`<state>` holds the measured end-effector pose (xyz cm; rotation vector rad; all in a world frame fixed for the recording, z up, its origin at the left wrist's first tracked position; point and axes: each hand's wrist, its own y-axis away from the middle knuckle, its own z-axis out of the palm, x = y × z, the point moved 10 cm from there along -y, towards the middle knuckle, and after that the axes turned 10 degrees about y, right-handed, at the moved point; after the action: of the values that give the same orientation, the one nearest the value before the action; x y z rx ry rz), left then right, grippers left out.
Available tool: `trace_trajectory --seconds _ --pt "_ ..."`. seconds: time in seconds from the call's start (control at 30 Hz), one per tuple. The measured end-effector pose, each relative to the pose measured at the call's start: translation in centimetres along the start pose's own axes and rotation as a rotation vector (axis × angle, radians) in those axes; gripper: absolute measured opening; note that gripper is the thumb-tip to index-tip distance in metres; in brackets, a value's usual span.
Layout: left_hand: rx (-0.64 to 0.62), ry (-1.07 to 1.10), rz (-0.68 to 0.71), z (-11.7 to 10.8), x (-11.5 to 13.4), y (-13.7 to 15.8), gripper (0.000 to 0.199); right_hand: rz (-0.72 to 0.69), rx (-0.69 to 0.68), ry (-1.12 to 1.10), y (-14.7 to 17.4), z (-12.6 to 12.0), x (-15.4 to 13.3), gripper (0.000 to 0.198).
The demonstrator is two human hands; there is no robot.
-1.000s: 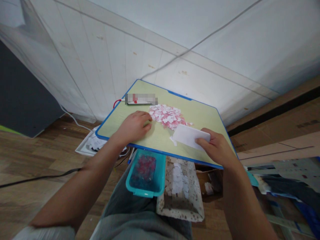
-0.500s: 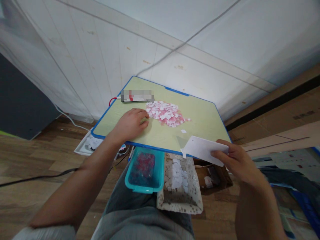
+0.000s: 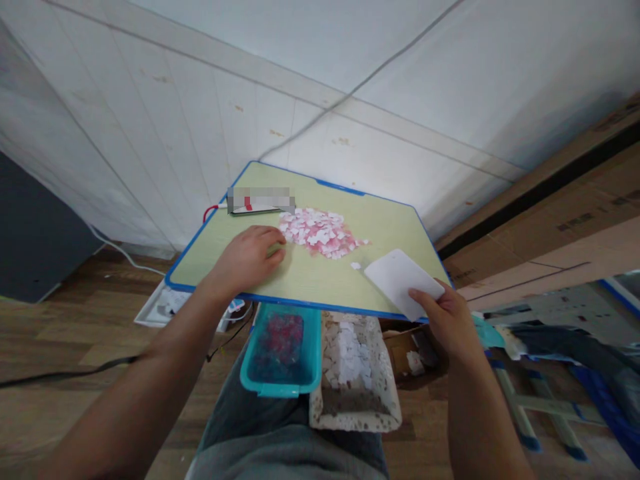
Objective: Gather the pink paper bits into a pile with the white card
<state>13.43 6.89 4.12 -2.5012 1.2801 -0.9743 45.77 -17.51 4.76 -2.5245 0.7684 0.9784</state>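
My right hand [image 3: 443, 317] grips a thin white card [image 3: 403, 280] with rounded corners, thumb on top, over the right front of a small yellow-green tabletop [image 3: 320, 290] with a blue rim. My left hand [image 3: 253, 257] rests on the tabletop's left part, fingers loosely bent and a gap showing at the thumb; nothing is visible in it. Its fingertips are at the left edge of a pile of small white and pink paper-like pieces [image 3: 320, 233]. One loose white piece [image 3: 355, 265] lies between pile and card.
Below the front edge sit a teal tub [image 3: 250, 383] with dark red contents, a speckled white foam box [image 3: 390, 407] of white pieces and a brown carton [image 3: 400, 360]. A phone-like device [image 3: 260, 203] with a red cable lies at back left. Cardboard boxes [image 3: 550, 227] stand at right.
The card has swung from the front edge back over the tabletop, and the white piece at its corner is no longer there. My left hand stays beside the pile. The view has shifted slightly.
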Motion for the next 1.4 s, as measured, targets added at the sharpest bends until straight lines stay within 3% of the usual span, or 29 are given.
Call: trace_trajectory --seconds 0.27,0.53,0.8,1.0,1.2,1.4 --pt "0.004 -0.002 0.008 0.0 0.0 0.1 0.033 -0.073 0.031 0.154 -1.1 1.1 -1.6 0.028" --pt "-0.007 -0.015 0.008 0.0 0.0 0.0 0.032 -0.133 0.003 0.154 -1.1 1.7 -3.9 0.025" --pt "-0.014 -0.012 0.002 0.2 -0.1 0.0 0.034 -0.199 -0.143 0.161 -0.5 3.4 -5.9 0.026" --pt "0.000 0.012 -0.002 0.1 -0.2 0.0 0.033 -0.191 -0.016 0.233 -0.6 2.2 -6.3 0.024" --pt "0.002 0.004 0.007 0.1 0.0 0.0 0.033 -0.286 -0.170 0.211 0.4 3.9 -8.2 0.024" --pt "0.007 0.002 0.011 0.0 0.1 0.0 0.033 -0.209 -0.002 0.251 -0.5 1.7 -6.8 0.023"
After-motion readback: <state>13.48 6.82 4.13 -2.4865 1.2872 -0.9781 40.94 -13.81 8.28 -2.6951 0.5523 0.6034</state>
